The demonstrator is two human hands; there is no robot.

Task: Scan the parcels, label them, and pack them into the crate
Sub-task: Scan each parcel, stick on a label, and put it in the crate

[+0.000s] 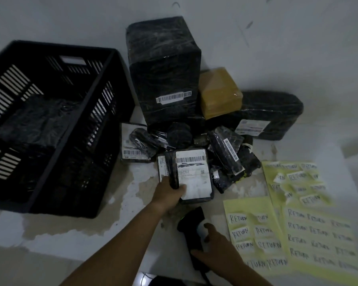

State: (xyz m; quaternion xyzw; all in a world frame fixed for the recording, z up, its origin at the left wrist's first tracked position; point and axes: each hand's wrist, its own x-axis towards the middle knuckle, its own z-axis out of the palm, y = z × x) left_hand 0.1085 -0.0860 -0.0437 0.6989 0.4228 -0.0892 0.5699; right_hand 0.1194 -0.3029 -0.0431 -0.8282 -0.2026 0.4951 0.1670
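Pretty dim shot, so lots of it is mush. The left hand (170, 193) grips a flat black parcel (192, 176) by its near left corner. The thumb is pressed onto the white shipping label and the other fingers curl underneath, where I can't see them. The label has a barcode along the top and a black scribble under it, but the small print is too blurry to read. The right hand (217, 250) is wrapped around the handle of a black scanner (191, 228), with one fingertip on its pale part. The rest of that grip is hidden behind the hand, and the handle runs out of frame at the bottom. Just past the left fingertips there's a heap of small black parcels (225, 153) with barcodes but no legible text. Behind that sit a big wrapped box (163, 65) with a barcode strip, a brown box (219, 91) and a long black parcel (273, 112). Right of the right hand's fingers lie yellow sheets (318, 234) of handwritten white stickers that all say "RETURN", some smeared by blur. Well left of the left hand is the black crate (103, 162), with dark wrapped bundles (35, 122) inside, though I can't tell how many.
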